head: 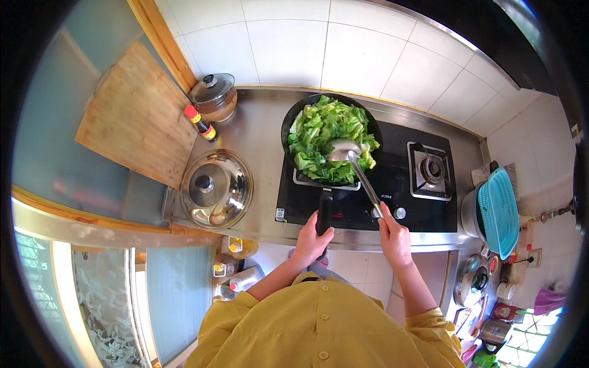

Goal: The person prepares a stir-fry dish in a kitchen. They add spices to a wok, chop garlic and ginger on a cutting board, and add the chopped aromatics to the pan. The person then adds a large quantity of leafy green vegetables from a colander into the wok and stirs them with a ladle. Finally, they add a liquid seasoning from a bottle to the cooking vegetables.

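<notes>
A black wok (pixel 285 133), heaped with chopped leafy greens (pixel 322 124), sits on the left burner of a black glass gas hob (pixel 391 184). My left hand (pixel 313 239) grips the wok's black handle (pixel 325 211), which points towards me. In my right hand (pixel 394 234) is the long handle of a metal spatula (pixel 345 149). Its broad head rests on the front part of the greens, and some leaves hide the edge of it. Most of the left burner is hidden under the wok.
Left of the hob lie a glass lid (pixel 216 188), a sauce bottle (pixel 200 123) and a lidded glass pot (pixel 214 97). A wooden cutting board (pixel 138 115) leans at the far left. The right burner (pixel 431 170) is bare; a blue plastic basket (pixel 498 214) stands beyond it.
</notes>
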A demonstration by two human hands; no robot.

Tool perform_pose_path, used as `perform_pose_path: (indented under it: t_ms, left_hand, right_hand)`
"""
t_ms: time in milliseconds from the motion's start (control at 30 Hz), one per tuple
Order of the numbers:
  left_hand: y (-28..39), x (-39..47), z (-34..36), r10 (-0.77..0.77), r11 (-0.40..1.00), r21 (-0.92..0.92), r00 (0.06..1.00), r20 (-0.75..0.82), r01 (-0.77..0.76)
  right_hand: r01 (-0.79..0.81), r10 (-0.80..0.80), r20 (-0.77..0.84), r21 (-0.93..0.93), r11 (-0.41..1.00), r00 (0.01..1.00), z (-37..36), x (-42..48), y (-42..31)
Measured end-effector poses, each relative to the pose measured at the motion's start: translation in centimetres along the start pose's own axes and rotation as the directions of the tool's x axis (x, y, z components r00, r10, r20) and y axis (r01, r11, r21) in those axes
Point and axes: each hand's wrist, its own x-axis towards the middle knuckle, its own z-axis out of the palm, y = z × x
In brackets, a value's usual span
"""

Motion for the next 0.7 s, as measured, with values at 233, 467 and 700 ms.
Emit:
perform_pose_path:
  t_ms: [233,467,700]
  left_hand:
    - [-1.4,0.5,0.3,0.063,0.997,0.041,0.998,-0.020,-0.062]
    - [-0.4,0.2,0.1,-0.051,0.998,-0.045,0.999,0.011,0.051]
    - [-0.6,0.6,0.1,0.023,0.999,-0.045,1.000,0.015,-0.022]
  right_hand:
    - [-0.041,0.038,0.036,0.088,0.995,0.999,2.9,4.0,-2.6]
    - [-0.089,0.084,0.032,0.190,0.978,0.996,-3.0,3.1,-3.5]
    - [-0.049,0.080,-0.084,0.318,0.947,0.993,4.1,4.9,-3.5]
